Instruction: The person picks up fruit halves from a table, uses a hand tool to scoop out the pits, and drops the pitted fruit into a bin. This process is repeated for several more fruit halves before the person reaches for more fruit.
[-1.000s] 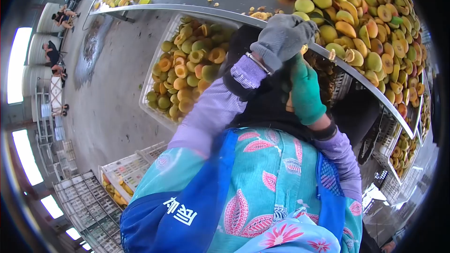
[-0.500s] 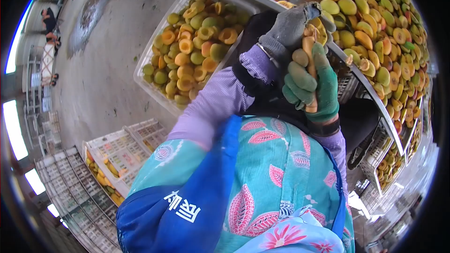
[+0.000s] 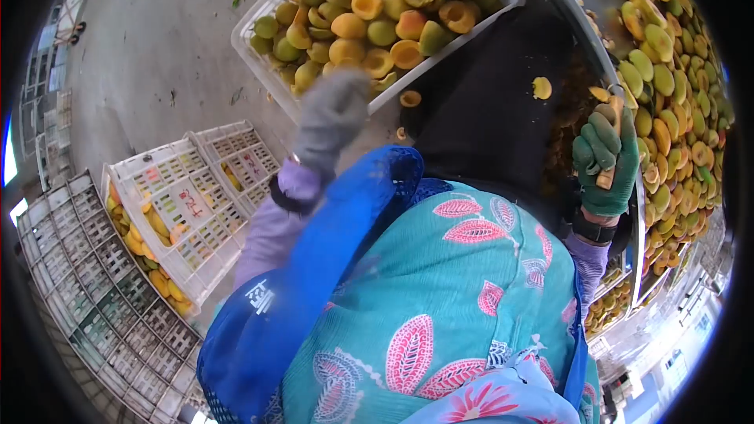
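Observation:
My right hand (image 3: 606,157), in a green glove, is wrapped round the wooden handle (image 3: 611,129) of a short tool; I cannot make out its working end. It is beside the metal table edge (image 3: 601,55), near a large heap of halved, peach-like fruit (image 3: 664,86). My left hand (image 3: 334,114), in a grey glove, is smeared by motion at the near side of a white crate (image 3: 375,104) filled with fruit halves (image 3: 349,27). Its fingers cannot be made out. A yellow fruit piece (image 3: 542,88) shows against the dark clothing over my legs.
White slatted crates (image 3: 184,204) with yellow fruit inside stand at the left, next to a stack of grey crates (image 3: 110,290). A fruit half (image 3: 410,99) lies beside the filled crate. Concrete floor (image 3: 177,55) stretches behind. More crated fruit (image 3: 609,306) is below the table.
My left hand has left the fruit beside my right hand and moved left to the white crate. My right hand, still round the tool, shows farther right. The view has shifted.

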### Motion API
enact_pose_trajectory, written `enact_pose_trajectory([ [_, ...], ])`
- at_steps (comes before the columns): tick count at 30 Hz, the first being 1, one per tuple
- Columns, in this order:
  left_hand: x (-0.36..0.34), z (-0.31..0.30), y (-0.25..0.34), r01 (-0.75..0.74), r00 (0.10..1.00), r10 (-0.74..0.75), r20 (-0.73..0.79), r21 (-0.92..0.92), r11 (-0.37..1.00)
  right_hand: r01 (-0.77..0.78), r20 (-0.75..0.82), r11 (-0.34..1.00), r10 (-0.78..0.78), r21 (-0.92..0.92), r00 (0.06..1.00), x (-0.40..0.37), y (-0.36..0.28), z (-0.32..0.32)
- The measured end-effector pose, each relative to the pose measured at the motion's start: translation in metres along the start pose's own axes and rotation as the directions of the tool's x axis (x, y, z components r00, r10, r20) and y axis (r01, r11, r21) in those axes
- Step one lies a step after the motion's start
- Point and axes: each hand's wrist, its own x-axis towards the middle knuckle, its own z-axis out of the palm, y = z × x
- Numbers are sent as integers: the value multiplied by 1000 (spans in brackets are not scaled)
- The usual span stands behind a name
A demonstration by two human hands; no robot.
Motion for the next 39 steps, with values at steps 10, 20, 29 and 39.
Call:
enact_pose_trajectory([
  [10, -133, 70, -114, 221, 535, -677, 506, 690, 690, 6, -265, 992, -40, -127, 964, 10, -1, 11],
  [20, -153, 27, -126, 377, 470, -791, 392, 721, 582, 62, -519, 994, -99, -89, 849, 4, -5, 21],
  [29, -127, -62, -79, 481, 450, -870, 202, 766, 426, 8, -415, 988, -71, -152, 907, 21, -5, 23],
  [39, 90, 86, -45, -257, 966, 193, 170, 616, 744, 120, -368, 991, -134, -63, 920, -5, -22, -4],
])
